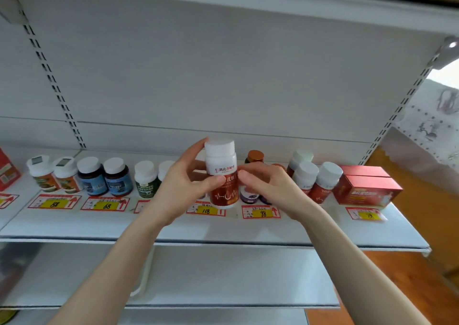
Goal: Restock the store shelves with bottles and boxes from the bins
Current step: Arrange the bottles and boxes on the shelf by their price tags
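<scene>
A white-capped bottle with a white and red label [222, 173] is held upright above the front of the white shelf [211, 228]. My left hand [183, 188] grips it from the left, thumb across the label and fingers behind the cap. My right hand [268, 188] touches its right side with the fingertips, thumb pointing at the label. Behind my hands a row of bottles stands on the shelf, partly hidden.
On the shelf from the left: orange-label bottles [52, 175], dark blue-label bottles [104, 177], a green-label bottle [146, 180], a brown-capped bottle [255, 156], red bottles [320, 183], stacked red boxes [367, 188]. Price tags [206, 209] line the front. A lower shelf [223, 275] sits beneath.
</scene>
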`<action>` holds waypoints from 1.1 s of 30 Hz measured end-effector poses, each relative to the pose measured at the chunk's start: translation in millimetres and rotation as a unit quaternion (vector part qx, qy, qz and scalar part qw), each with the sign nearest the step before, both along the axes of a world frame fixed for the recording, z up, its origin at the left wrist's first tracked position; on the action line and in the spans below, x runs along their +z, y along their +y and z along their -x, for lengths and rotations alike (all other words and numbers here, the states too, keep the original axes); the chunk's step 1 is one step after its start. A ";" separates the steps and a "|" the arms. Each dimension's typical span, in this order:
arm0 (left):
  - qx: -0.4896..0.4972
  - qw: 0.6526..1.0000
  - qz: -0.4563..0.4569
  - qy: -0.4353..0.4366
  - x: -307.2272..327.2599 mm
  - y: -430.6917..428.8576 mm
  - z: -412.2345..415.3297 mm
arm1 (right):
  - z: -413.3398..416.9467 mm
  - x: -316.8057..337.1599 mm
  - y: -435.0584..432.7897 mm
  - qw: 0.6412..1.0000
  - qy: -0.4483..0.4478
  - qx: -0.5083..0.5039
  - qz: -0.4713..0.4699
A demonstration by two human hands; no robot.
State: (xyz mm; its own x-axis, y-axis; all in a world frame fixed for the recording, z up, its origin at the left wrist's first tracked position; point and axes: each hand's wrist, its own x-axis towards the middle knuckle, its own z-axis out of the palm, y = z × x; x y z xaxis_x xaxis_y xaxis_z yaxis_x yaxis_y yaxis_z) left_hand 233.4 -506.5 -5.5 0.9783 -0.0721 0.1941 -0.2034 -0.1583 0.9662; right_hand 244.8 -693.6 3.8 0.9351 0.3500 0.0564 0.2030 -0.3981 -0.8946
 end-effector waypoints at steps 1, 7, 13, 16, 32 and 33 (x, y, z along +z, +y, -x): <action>-0.007 1.000 -0.006 -0.003 -0.7 -5.8 -0.9 | -3.6 7.2 -6.7 0.999 -0.024 -0.037 0.008; -0.045 0.997 -0.047 -0.032 -2.2 -58.3 -8.5 | -17.0 42.8 -38.8 0.994 -0.080 -0.050 0.048; -0.053 0.998 -0.018 -0.038 -1.9 -122.4 -20.4 | -26.2 48.9 -90.0 0.991 -0.113 -0.066 0.038; 0.049 0.990 -0.089 -0.093 -10.9 -149.5 -22.8 | -34.8 51.6 -115.9 0.983 -0.150 -0.106 0.025; 0.071 0.851 -0.496 -0.159 -124.6 -199.9 25.4 | -123.0 27.8 -184.6 0.957 -0.165 -0.235 0.038; 0.068 0.852 -0.495 -0.154 -126.6 -200.6 27.0 | -124.0 21.5 -186.5 0.961 -0.148 -0.231 0.048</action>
